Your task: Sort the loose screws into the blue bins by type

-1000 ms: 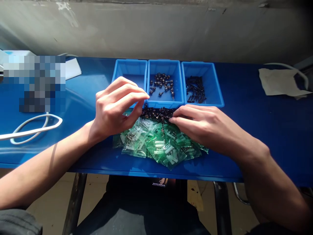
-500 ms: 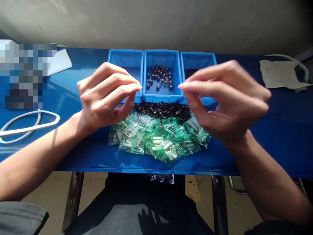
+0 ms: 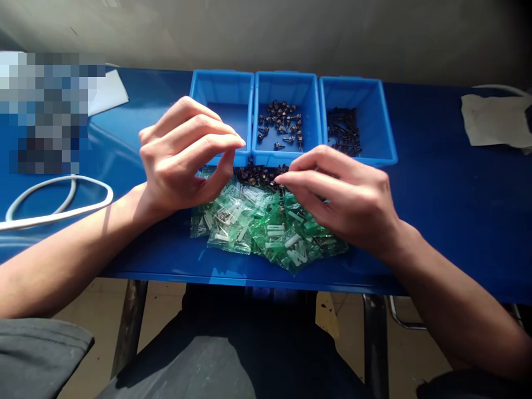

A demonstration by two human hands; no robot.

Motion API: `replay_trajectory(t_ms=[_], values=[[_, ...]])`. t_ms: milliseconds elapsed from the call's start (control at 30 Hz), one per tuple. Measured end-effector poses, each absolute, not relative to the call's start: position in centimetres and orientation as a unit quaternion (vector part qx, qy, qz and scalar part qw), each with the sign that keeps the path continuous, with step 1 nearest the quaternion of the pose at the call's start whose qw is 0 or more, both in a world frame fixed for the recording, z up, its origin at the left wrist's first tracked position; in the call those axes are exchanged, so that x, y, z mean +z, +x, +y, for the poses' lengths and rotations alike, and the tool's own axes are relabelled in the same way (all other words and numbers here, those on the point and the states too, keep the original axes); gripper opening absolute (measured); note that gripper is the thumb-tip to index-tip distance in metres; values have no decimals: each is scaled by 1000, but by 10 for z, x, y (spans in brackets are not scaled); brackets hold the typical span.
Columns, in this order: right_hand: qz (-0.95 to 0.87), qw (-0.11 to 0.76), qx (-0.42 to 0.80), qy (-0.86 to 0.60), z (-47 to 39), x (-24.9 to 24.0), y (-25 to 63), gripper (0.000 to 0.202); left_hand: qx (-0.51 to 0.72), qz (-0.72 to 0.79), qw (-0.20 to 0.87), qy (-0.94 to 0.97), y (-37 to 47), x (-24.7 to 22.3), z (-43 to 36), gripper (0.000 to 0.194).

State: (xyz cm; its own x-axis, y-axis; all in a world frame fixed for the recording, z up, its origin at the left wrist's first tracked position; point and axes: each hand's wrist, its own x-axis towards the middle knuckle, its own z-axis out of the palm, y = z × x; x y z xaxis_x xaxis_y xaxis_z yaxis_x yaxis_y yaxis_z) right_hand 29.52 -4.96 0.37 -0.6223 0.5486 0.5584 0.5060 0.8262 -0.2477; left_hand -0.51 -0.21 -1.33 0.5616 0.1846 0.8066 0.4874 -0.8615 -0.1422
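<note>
My left hand [image 3: 187,158] hovers in front of the left blue bin, thumb and fingertips brought together; anything between them is too small to make out. My right hand [image 3: 347,202] reaches down to a pile of dark screws [image 3: 260,176], its fingers closed in a pinch at the pile. Whether a screw is between its fingertips is hidden. Below the pile lie several green-tinted clear packets [image 3: 228,219] of white plugs and screws, partly under my right hand.
Behind the pile stand the left bin [image 3: 222,83], the middle bin [image 3: 286,158] with short hex-head screws [image 3: 285,116], and the right bin [image 3: 374,160] with longer dark screws [image 3: 343,130]. A white cable [image 3: 108,194] loops at left. Paper [image 3: 490,122] lies at right.
My right hand has moved down and left, from in front of the right bin to the screw pile, uncovering the right bin's screws. My left hand stays nearly in place, still pinched.
</note>
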Motion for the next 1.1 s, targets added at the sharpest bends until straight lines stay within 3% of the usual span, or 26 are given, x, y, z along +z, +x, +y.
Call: replay_trajectory(t_ms=[133,233,367,467,600,767,867,1100], values=[[-795,437,291,-304,-57,10,290,18,-419,-201,176,-868,-8,-12,-4,31],[-751,467,359,-298,-61,13,286,30,-399,-209,178,-875,-9,-11,-5,30],[-735,506,328,-309,-53,11,289,29,-376,-234,178,-879,-11,-12,-4,25],[-716,565,167,-373,-40,8,301,15,-371,-261,172,-875,-11,-14,-3,18],[-736,498,-34,-458,-32,7,317,31,-395,-234,168,-873,-8,-15,-3,21],[-913,332,-43,-232,-44,3,306,31,-413,-204,169,-871,-4,-14,-3,30],[-949,223,-91,-202,-47,-5,294,39,-416,-201,165,-872,-3,-14,-4,30],[-944,210,-119,-224,-42,-10,291,27,-398,-221,164,-875,-4,-13,-5,33]])
